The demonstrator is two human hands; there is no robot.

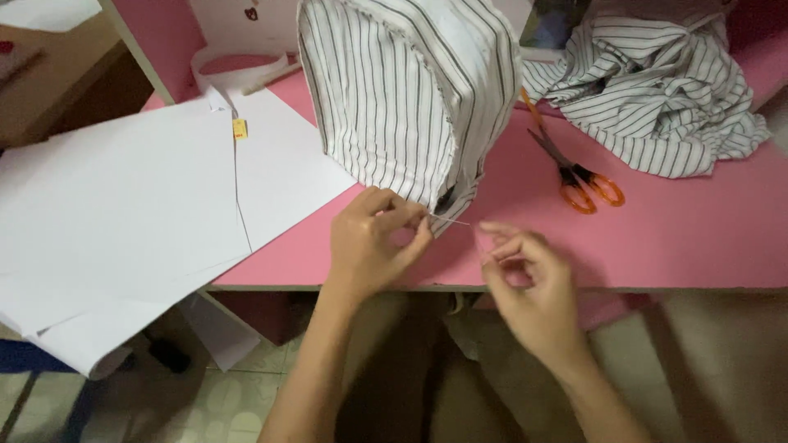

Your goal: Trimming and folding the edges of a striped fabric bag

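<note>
A pink wooden table (pixel 657 238) is bearing large white paper sheets (pixel 123 213) and a white, black-striped fabric piece (pixel 402 98) standing upright at its front edge. The left hand (pixel 373 242) is pinching the fabric's lower hem with a thin needle (pixel 450 220); the right hand (pixel 525 279), fingers loosely curled, seems to be pinching thread. Keeping the hem pinched firmly and the thread taut should be helping the stitch.

The striped piece (pixel 406 90) at the left hand (pixel 373 238) is thin woven cloth, matt, white with dark lines, its lower edge raw; the crumpled heap (pixel 657 90) is the same cloth; the table (pixel 657 238) looks smooth, matt pink; the sheets (pixel 123 213) are plain matt white paper; the scissors (pixel 574 168) have dull metal blades and glossy orange plastic handles.
</note>
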